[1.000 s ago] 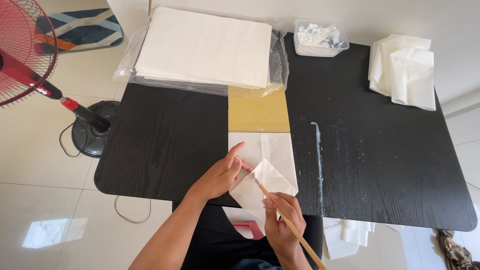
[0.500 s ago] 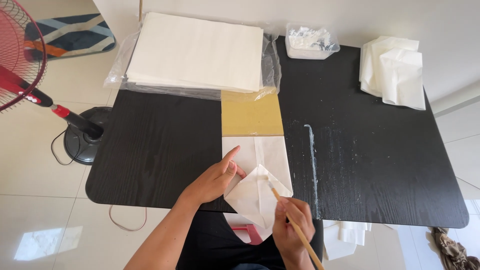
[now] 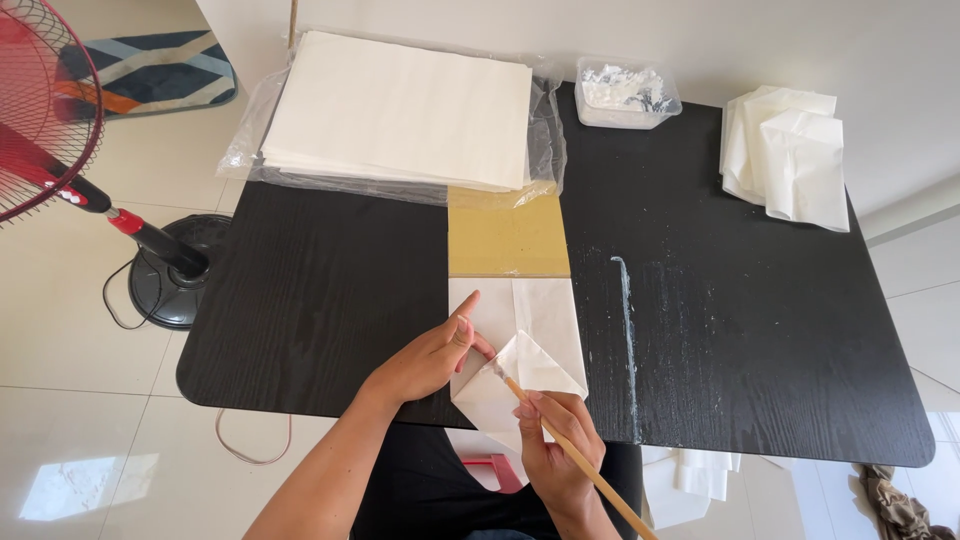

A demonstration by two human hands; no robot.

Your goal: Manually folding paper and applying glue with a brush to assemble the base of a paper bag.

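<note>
My left hand (image 3: 425,358) lies flat on the folded white paper (image 3: 520,350) near the front edge of the black tabletop (image 3: 320,290), fingers spread, index pointing up along the sheet; grip open, pressing, not clasping. My right hand (image 3: 555,445) has its grip closed around a thin wooden stick (image 3: 570,455), tip touching the paper's raised flap at the fold, just beside my left fingers. The stick runs diagonally down-right past the wrist. The paper's lower corner hangs over the tabletop edge. It lies on a tan board (image 3: 508,238), which shows bare above it.

Behind the board: big stack of white sheets (image 3: 400,110) on clear plastic wrap (image 3: 545,130), at the far left part of the tabletop. Clear tub (image 3: 628,92) with white stuff inside, just right of the stack. Pile of folded white pieces (image 3: 790,155) at the far right corner, well apart from my hands. White streak (image 3: 628,330) on the tabletop, right of the paper, with faint smears near it.

Floor: red fan (image 3: 45,110) at left, black round base (image 3: 180,270) close to the tabletop's left edge. Patterned rug (image 3: 150,65) top left. More white paper (image 3: 690,480) on the floor under the front right edge. Something red (image 3: 490,470) below the tabletop edge, cannot tell what.
</note>
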